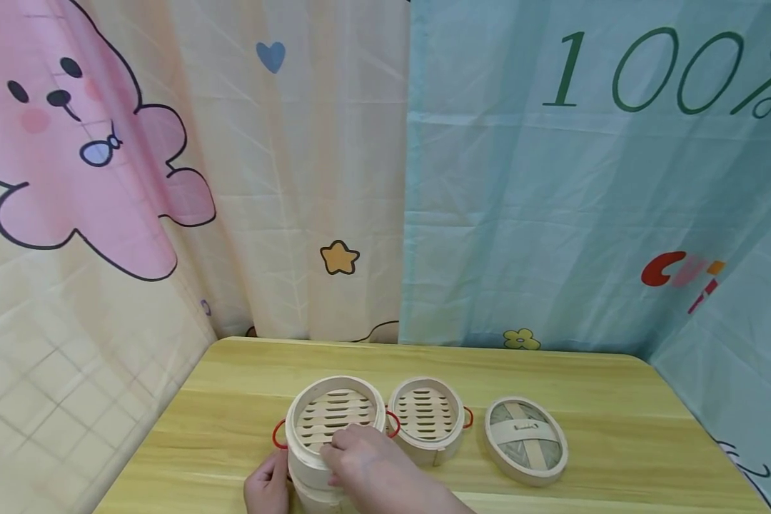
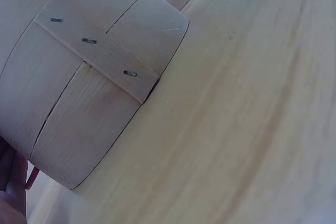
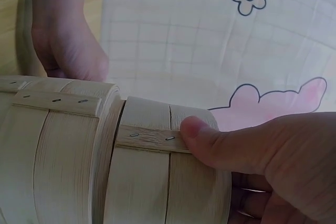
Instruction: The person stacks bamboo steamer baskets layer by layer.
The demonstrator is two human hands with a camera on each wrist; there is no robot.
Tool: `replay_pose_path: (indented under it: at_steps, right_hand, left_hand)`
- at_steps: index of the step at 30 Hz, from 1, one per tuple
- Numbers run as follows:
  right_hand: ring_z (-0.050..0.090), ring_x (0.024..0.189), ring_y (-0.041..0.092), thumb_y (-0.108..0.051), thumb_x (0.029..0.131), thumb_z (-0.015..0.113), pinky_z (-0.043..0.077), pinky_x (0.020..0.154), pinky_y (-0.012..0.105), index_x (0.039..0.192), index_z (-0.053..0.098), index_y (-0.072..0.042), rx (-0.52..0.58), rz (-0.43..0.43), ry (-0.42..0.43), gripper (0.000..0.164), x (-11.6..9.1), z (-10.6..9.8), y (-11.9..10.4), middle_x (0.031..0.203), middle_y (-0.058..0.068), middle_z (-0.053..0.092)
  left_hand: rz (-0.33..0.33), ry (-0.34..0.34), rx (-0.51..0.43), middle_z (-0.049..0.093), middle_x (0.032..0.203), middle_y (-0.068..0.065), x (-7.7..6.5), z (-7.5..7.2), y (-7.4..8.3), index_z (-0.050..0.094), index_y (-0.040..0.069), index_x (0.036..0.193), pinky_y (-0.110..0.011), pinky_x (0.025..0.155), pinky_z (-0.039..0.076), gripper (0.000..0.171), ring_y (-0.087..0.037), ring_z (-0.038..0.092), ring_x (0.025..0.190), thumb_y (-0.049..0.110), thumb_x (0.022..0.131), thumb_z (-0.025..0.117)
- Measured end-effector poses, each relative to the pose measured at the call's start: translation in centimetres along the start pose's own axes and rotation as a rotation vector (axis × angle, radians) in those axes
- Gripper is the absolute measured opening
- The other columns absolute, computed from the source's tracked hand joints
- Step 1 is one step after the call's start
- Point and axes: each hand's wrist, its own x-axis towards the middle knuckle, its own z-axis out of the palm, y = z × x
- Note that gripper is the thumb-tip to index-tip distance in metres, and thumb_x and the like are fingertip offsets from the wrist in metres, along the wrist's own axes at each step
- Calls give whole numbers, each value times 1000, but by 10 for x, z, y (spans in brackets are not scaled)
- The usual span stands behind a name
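A stack of round bamboo steamer baskets stands near the table's front edge, its slatted upper basket (image 1: pixel 337 412) on top of a lower basket (image 2: pixel 79 114). My right hand (image 1: pixel 375 467) grips the upper basket's near rim. In the right wrist view its thumb (image 3: pixel 210 140) presses the outer wall, with the other fingers partly hidden at the rim. My left hand (image 1: pixel 268 485) holds the stack's left side, low down. Its fingers are mostly hidden behind the lower basket. A red handle loop (image 1: pixel 280 434) sticks out just above this hand.
Close to the stack's right side is another slatted steamer basket (image 1: pixel 426 414) with a red handle. Farther right lies a round steamer lid (image 1: pixel 527 440) with crossed bamboo strips. The wooden table (image 1: pixel 642 428) is bordered by printed curtains (image 1: pixel 334 178) at the back and sides.
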Motion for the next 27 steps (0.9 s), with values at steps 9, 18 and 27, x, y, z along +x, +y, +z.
replay_pose_path:
  at_steps: [9,18,27]
  right_hand:
    - [45,67,7,-30,64,68,37,61,17,77,55,-17,-43,-13,27,22,2,2,-2,70,-8,45]
    - [46,70,8,-34,64,66,37,66,18,79,58,-17,-63,-54,37,24,2,7,-2,73,-8,49]
    - [46,71,8,-31,65,67,37,67,17,79,57,-16,6,-12,9,23,1,5,-4,73,-8,48]
  left_hand:
    - [-13,19,-12,53,49,12,-3,0,12,64,7,54,-11,44,37,28,0,47,46,-6,77,54]
    - [18,-13,9,47,40,7,-1,-2,-4,56,10,46,-17,39,34,35,-4,43,39,-3,78,51]
    - [16,-2,3,48,43,8,-1,0,2,58,12,48,-15,41,34,36,-2,43,41,-6,78,52]
